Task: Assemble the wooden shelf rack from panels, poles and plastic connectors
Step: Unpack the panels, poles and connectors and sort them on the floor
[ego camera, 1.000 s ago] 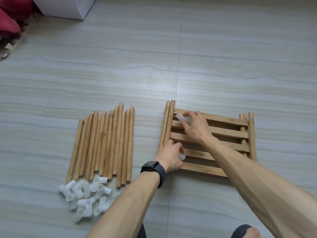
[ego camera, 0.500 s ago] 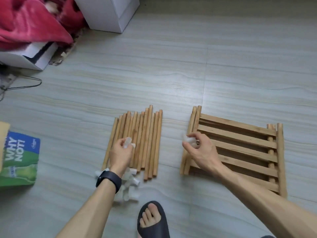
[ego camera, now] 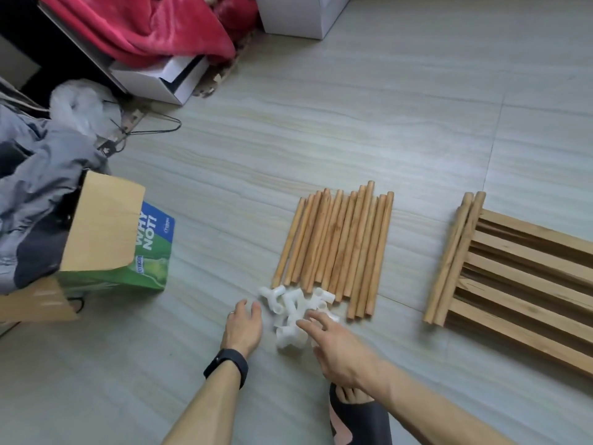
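A heap of white plastic connectors (ego camera: 293, 311) lies on the floor at the near end of a row of several wooden poles (ego camera: 338, 245). My left hand (ego camera: 243, 326), a black watch on its wrist, rests just left of the heap with relaxed fingers and holds nothing. My right hand (ego camera: 337, 343) reaches over the heap's right side, fingers stretched out and touching the connectors. A stack of slatted wooden panels (ego camera: 526, 284) lies to the right, with two poles (ego camera: 454, 258) along its left edge.
An open green and blue cardboard box (ego camera: 128, 248) stands at the left beside grey clothing (ego camera: 35, 187). White boxes (ego camera: 167, 80), a red blanket (ego camera: 144, 27) and a wire hanger (ego camera: 154, 126) lie behind. My foot in a black slipper (ego camera: 356, 415) is by the right arm.
Both hands left the panels and came to the connector heap; the connectors they held earlier are no longer in them. The view swung left, so the box and clutter came into sight.
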Available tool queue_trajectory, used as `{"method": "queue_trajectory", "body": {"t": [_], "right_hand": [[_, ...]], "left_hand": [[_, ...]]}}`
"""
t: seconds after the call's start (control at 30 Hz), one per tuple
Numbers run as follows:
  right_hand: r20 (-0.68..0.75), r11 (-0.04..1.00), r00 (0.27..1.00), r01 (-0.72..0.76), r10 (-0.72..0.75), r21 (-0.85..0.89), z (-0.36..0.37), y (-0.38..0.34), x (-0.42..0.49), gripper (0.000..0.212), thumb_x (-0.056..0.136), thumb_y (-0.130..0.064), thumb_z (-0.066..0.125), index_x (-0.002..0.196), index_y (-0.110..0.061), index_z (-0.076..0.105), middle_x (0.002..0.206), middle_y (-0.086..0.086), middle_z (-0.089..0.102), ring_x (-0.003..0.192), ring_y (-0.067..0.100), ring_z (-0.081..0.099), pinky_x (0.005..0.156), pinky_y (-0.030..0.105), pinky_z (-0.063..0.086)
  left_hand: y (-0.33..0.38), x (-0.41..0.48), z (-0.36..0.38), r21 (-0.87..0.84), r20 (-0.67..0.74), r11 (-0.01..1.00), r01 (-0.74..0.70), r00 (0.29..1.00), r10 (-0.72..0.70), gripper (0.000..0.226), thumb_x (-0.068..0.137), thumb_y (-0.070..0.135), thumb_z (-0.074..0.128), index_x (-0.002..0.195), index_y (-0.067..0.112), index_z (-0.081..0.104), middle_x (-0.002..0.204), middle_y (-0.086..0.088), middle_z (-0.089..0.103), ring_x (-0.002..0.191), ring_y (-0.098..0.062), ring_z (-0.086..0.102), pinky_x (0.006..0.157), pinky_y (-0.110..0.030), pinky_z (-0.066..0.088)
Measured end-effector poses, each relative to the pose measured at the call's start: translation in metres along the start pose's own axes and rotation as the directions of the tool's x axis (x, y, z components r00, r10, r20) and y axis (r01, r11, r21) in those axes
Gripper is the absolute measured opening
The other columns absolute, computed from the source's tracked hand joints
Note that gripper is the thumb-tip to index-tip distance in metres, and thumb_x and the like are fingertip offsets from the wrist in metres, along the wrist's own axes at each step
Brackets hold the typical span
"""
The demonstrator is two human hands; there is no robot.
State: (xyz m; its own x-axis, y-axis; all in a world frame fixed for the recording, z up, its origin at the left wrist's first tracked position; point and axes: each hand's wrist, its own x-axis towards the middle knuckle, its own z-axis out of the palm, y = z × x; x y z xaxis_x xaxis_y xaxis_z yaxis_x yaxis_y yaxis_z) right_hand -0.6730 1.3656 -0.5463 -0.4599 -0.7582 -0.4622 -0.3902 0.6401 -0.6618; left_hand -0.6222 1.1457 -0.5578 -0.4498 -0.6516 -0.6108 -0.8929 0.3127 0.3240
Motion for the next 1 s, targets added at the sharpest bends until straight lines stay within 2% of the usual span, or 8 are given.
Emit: {"method": "queue_trajectory", "body": {"t": [0.13,0.33,0.5,0.7,0.8,0.87,0.93,1.0], "right_hand": [[0.151,0.999,0.989,-0.006,0.012,-0.041,-0.002,0.011,-0.010,0.089,0.086,-0.001,0.058,0.161,-0.034,0.022,0.170,-0.013,-0.003,0.150,0.022,0.029,0.112,0.032,0.039],[0.137,0.985,0.990,0.050,-0.028,-0.165,-0.041,0.018,-0.033,0.085,0.080,0.007,0.055,0.153,-0.031,0.036,0.168,-0.013,0.015,0.145,0.024,0.038,0.106,0.038,0.048],[-0.051,0.939,0.996,0.046,-0.068,-0.341,-0.109,0.035,-0.073,0.061,0.090,-0.002,0.057,0.143,-0.029,0.047,0.147,-0.001,0.052,0.129,0.024,0.054,0.097,0.038,0.055],[-0.255,0.838,0.963,-0.212,0.091,-0.502,-0.206,0.083,-0.155,0.041,0.097,-0.014,0.044,0.135,-0.027,0.053,0.125,0.000,0.062,0.102,0.028,0.065,0.066,0.031,0.045],[-0.335,0.774,0.898,-0.423,0.287,-0.471,-0.236,0.114,-0.204,0.034,0.100,-0.022,0.041,0.131,-0.025,0.054,0.120,0.000,0.064,0.098,0.027,0.065,0.075,0.037,0.056],[-0.385,0.730,0.811,-0.573,0.440,-0.372,-0.241,0.139,-0.235,0.034,0.101,-0.027,0.042,0.133,-0.026,0.053,0.128,0.002,0.064,0.110,0.027,0.064,0.092,0.044,0.056],[-0.395,0.692,0.707,-0.691,0.586,-0.210,-0.236,0.169,-0.262,0.039,0.102,-0.030,0.045,0.141,-0.026,0.049,0.141,0.007,0.059,0.130,0.032,0.054,0.111,0.046,0.043],[-0.370,0.641,0.607,-0.767,0.703,-0.041,-0.222,0.199,-0.287,0.047,0.101,-0.031,0.047,0.147,-0.021,0.043,0.144,0.011,0.057,0.131,0.033,0.053,0.110,0.041,0.044]], "left_hand": [[0.003,-0.005,0.009,0.069,0.024,0.995,-0.075,0.997,0.074,0.061,0.103,0.055,0.028,0.157,0.026,0.028,0.158,-0.012,0.033,0.138,-0.033,0.044,0.109,-0.043,0.037],[0.019,-0.018,0.012,0.374,0.014,0.895,-0.243,0.966,0.257,0.056,0.105,0.047,0.029,0.154,0.020,0.030,0.159,-0.012,0.029,0.138,-0.032,0.038,0.108,-0.044,0.039],[0.072,-0.036,0.015,0.497,0.061,0.772,-0.396,0.904,0.424,0.058,0.103,0.044,0.036,0.154,0.019,0.028,0.157,-0.014,0.032,0.139,-0.030,0.036,0.108,-0.042,0.038],[0.196,-0.091,0.044,0.439,0.256,0.611,-0.659,0.743,0.618,0.059,0.101,0.040,0.043,0.155,0.020,0.028,0.156,-0.012,0.034,0.138,-0.030,0.040,0.108,-0.045,0.042],[0.263,-0.119,0.060,0.468,0.437,0.458,-0.756,0.648,0.624,0.059,0.101,0.040,0.045,0.154,0.019,0.031,0.154,-0.013,0.039,0.135,-0.030,0.044,0.106,-0.043,0.044],[0.305,-0.137,0.069,0.494,0.519,0.364,-0.790,0.604,0.605,0.055,0.101,0.041,0.043,0.152,0.019,0.037,0.154,-0.015,0.041,0.137,-0.030,0.044,0.107,-0.041,0.040],[0.338,-0.153,0.081,0.502,0.506,0.311,-0.807,0.565,0.651,0.049,0.102,0.041,0.040,0.145,0.020,0.046,0.145,-0.011,0.052,0.131,-0.029,0.049,0.098,-0.038,0.041],[0.352,-0.166,0.099,0.465,0.460,0.332,-0.821,0.544,0.702,0.045,0.102,0.043,0.037,0.138,0.020,0.052,0.132,-0.007,0.062,0.117,-0.026,0.058,0.084,-0.035,0.041]]}}
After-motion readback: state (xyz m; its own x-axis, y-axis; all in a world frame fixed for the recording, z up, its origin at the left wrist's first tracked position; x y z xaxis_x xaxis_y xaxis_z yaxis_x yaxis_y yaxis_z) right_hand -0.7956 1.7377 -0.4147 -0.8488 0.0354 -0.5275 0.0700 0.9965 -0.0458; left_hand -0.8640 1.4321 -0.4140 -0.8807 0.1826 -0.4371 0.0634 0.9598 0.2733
